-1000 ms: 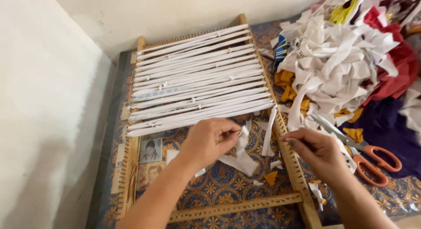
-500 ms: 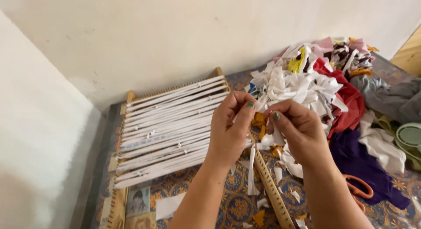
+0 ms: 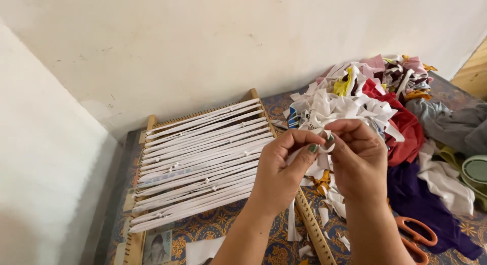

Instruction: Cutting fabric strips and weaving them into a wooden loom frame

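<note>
Both hands raised in mid-frame, close together, above the right rail of a wooden peg loom [image 3: 310, 229]. Left hand [image 3: 282, 173] with thumb and forefinger pinched shut on a white fabric strip [image 3: 292, 222]; grip tight, green-painted nail showing, the strip's loose end hanging down past the wrist to just beside the rail. Right hand [image 3: 358, 161] likewise closed, fingertips meeting the left hand's at the upper end of that same strip, knuckles toward the camera; exactly how much cloth sits inside this grip cannot be told.

Loom lying flat on a patterned blue-and-gold cloth [image 3: 223, 224], strung side to side with rows of white strips [image 3: 200, 166], several of them knotted. Behind the hands, a heaped pile of cut fabric scraps [image 3: 350, 100], mostly white with red, yellow and pink mixed in; dark purple cloth [image 3: 421, 204] spread just right of the wrists, grey cloth further right. Orange-handled scissors [image 3: 416, 237] on the patterned cloth near the right forearm, untouched. Small white offcuts scattered around the loom's rail. Small printed portrait card [image 3: 156, 246] at the loom's near left corner. Pale walls behind and to the left.
</note>
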